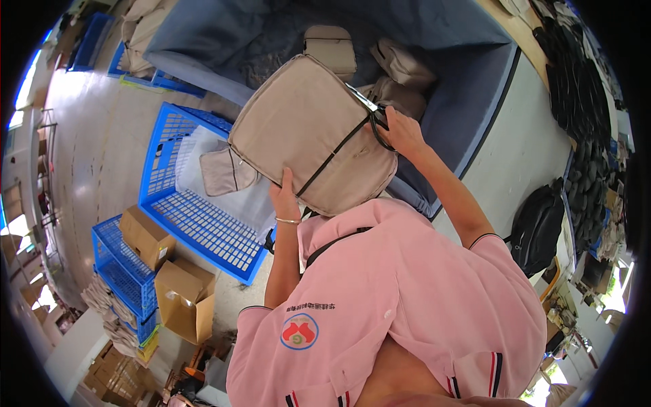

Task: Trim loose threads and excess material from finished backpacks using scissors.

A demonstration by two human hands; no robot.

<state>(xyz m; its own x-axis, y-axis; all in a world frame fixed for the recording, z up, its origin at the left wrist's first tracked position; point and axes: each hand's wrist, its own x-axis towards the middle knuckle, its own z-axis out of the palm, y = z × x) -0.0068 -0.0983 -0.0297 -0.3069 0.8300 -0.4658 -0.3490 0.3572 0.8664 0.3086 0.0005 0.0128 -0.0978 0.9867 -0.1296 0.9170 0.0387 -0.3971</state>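
Right up against the pink polo shirt (420, 264), a square beige fabric bag (298, 122) is lying tilted across both hands, partly hanging over the big bin behind it. The left hand (285, 197) is pinching the bag's near-left edge, thumb on top, a bracelet (288, 220) circling that wrist. The right hand (405, 132) is wrapping around the black handles of some scissors (363, 99), blades lying along the bag's right edge; can't tell if they're parted. A thin black strap (332, 156) is running across the bag between the two hands.

My read: the step in hand is going over that edge with scissors at the ready. Any snip from here is calling for a firm left hold and tips staying off the strap and fabric.

Just left, a blue plastic crate (196, 251) is holding a smaller beige pouch (224, 173) on white sheeting (261, 197). Beyond the bag, that blue-grey bin (475, 115) is holding more beige bags (330, 51). Farther out, cardboard boxes (183, 305) are sitting by stacked blue crates (108, 241) on the left, and a black backpack (537, 230) is resting over on the right.
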